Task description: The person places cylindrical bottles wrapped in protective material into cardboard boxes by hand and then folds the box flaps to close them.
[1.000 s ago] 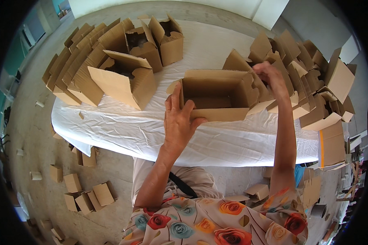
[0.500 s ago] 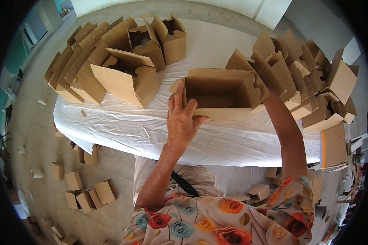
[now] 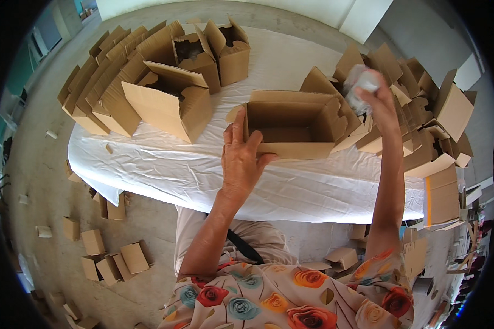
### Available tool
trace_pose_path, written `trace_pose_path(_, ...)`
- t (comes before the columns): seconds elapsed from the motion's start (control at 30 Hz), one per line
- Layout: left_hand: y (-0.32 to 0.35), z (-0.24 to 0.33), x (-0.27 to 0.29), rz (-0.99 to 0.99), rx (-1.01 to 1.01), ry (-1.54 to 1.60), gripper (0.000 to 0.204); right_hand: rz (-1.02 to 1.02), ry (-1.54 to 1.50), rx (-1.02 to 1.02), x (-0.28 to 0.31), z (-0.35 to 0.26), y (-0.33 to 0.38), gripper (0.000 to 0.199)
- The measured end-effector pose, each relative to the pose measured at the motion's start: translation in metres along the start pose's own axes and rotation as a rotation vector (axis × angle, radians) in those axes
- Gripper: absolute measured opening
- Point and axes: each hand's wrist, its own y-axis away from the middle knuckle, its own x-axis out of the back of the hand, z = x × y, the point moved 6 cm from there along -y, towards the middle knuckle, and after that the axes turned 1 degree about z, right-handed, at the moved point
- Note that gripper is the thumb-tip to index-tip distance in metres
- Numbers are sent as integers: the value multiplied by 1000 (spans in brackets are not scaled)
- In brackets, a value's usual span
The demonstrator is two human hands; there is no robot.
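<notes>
At the near left corner of an open-topped carton (image 3: 297, 150), the wall is gripped by the left hand (image 3: 241, 162), its fingers parted and partly bent, one of them reaching over the rim; the thumb is laid along the outside of the front wall. The carton is set mid-table, its opening turned up. To its right, a plastic-wrapped item (image 3: 353, 89) is clasped in the curled right hand (image 3: 380, 101), raised just beside the right-hand cartons (image 3: 454, 109).

On the left, dark contents (image 3: 187, 50) are partly screened by flaps and cannot be identified. The lower part of the left fingers is hidden by the carton wall. What is wrapped in the plastic cannot be made out, being blurred and partly covered by the right fingers. The far right edge is lost in dark, bent clutter.

Brown corrugated board is seen in the left-hand cartons (image 3: 167, 107), leaned close together with lids raised. The table is covered by a creased white cloth (image 3: 203, 175). Notched, curved flaps are shown at the open-topped carton's right end. The wrapping is clear, crumpled and shiny, with a whitish patch.
</notes>
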Motion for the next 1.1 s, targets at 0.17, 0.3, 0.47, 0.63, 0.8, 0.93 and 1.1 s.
trace_pose_path(0.17,-1,2,0,12,-24,-1,47,387,-128,455,-14,-120,64,59)
trace_pose_path(0.3,-2,1,1,17,-31,11,44,71,-63,551,-74,-142,80,60)
trace_pose_path(0.47,-2,0,13,57,-78,-48,38,-435,309,370,-157,-94,80,50)
trace_pose_path(0.63,9,16,29,-6,-66,-60,34,-747,480,220,-203,-32,80,42)
trace_pose_path(0.8,13,0,28,-34,0,-8,36,-1062,632,30,-244,-14,75,40)
trace_pose_path(0.93,13,-3,25,-19,-25,14,38,-1050,642,33,-251,3,73,34)
trace_pose_path(1.1,15,-3,27,-44,-11,4,40,-442,305,303,-193,-54,90,34)
